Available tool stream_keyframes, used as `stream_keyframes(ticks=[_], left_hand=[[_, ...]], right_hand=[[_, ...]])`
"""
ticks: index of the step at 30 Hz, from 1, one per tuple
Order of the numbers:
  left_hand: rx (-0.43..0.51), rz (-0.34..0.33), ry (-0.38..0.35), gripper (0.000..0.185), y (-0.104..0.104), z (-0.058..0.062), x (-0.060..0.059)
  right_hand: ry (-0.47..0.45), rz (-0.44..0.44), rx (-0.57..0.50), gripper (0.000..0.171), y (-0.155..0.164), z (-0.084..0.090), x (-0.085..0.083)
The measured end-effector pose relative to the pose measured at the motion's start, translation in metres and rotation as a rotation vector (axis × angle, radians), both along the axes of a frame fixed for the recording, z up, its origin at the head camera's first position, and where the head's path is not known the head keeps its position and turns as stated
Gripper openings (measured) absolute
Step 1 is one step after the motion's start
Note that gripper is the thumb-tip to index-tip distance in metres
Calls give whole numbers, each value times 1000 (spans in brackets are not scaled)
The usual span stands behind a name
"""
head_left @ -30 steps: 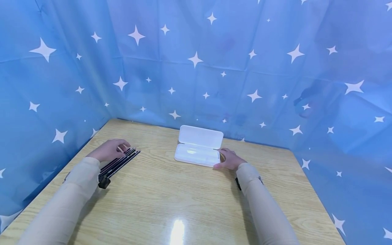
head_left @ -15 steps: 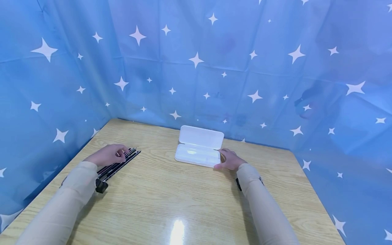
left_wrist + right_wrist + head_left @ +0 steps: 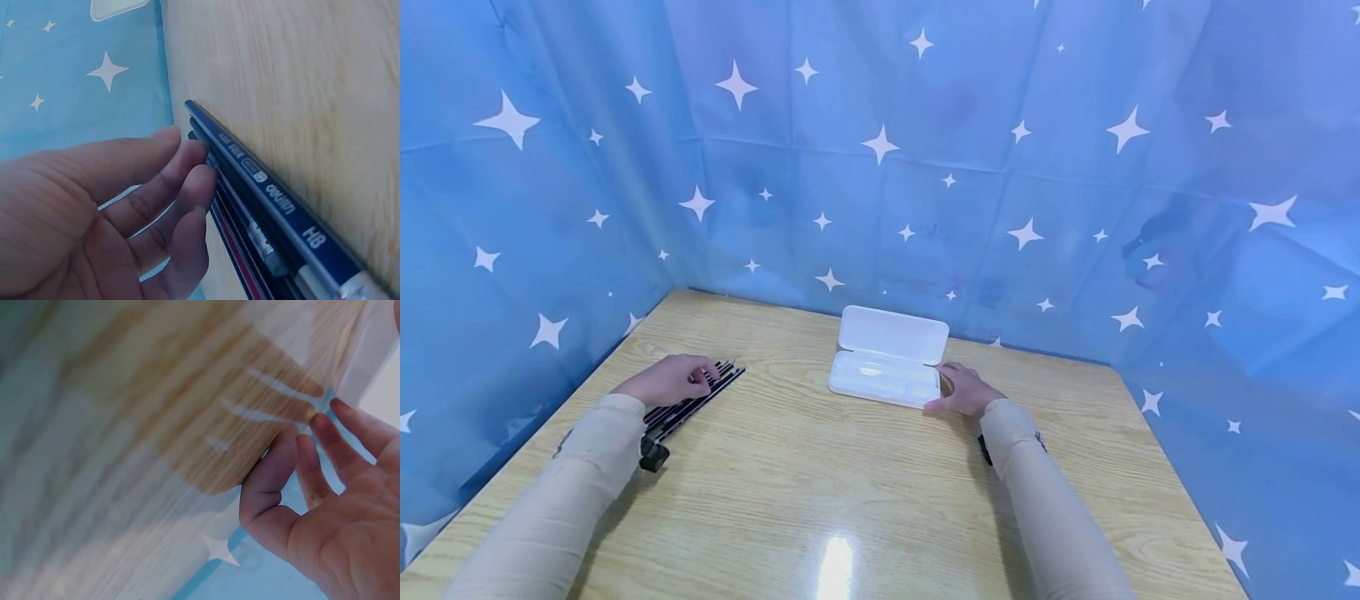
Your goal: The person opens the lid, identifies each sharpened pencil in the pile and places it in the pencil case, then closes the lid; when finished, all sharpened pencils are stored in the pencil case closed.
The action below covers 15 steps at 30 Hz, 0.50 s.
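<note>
We see the row of pencils (image 3: 694, 397) under our left hand (image 3: 666, 379), long axis running away toward the pencil case (image 3: 886, 377) | left fingers extended, resting on them | right hand (image 3: 964, 390), relaxed, touches the open case's right end, well apart from the pencils.
</note>
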State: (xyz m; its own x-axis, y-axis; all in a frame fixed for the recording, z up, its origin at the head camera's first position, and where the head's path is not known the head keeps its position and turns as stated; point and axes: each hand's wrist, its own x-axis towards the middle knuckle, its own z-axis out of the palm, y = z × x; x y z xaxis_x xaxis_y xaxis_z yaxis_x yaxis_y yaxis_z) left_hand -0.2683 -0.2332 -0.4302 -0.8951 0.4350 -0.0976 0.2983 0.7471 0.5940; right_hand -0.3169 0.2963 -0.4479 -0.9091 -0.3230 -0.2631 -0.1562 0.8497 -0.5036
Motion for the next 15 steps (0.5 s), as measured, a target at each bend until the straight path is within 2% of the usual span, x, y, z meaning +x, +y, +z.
stream_keyframes(ticks=[8, 15], left_hand=[[-4, -18, 8, 19, 1, -7, -7], [13, -56, 5, 23, 3, -7, -6]], right_hand=[[12, 10, -6, 100, 1, 1, -1], [19, 24, -1, 98, 0, 2, 1]])
